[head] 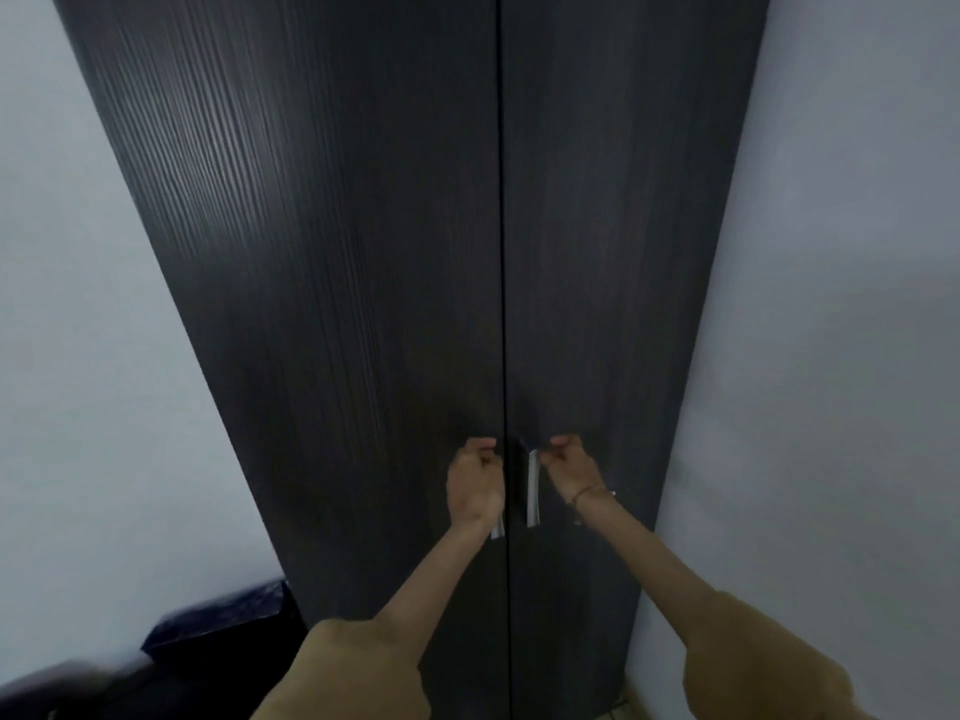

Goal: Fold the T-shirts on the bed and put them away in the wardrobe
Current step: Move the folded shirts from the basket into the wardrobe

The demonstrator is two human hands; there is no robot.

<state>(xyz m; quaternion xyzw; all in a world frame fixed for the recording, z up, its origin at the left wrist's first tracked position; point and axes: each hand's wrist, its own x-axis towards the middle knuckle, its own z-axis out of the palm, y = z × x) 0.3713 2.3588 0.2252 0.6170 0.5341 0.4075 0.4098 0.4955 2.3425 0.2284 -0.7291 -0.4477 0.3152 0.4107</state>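
A tall dark wood-grain wardrobe (363, 252) fills the middle of the head view, both doors closed with a thin seam between them. Two silver vertical handles flank the seam. My left hand (475, 480) grips the left door handle (497, 530), of which only the lower end shows. My right hand (571, 467) curls its fingers round the top of the right door handle (533, 493). A thin bracelet sits on my right wrist. No T-shirts are in view.
Pale walls stand on both sides of the wardrobe; the right wall (831, 356) is close to the right door. A dark blue pillow or bedding (218, 623) lies at the lower left. A strip of light floor (631, 706) shows at the wardrobe's base.
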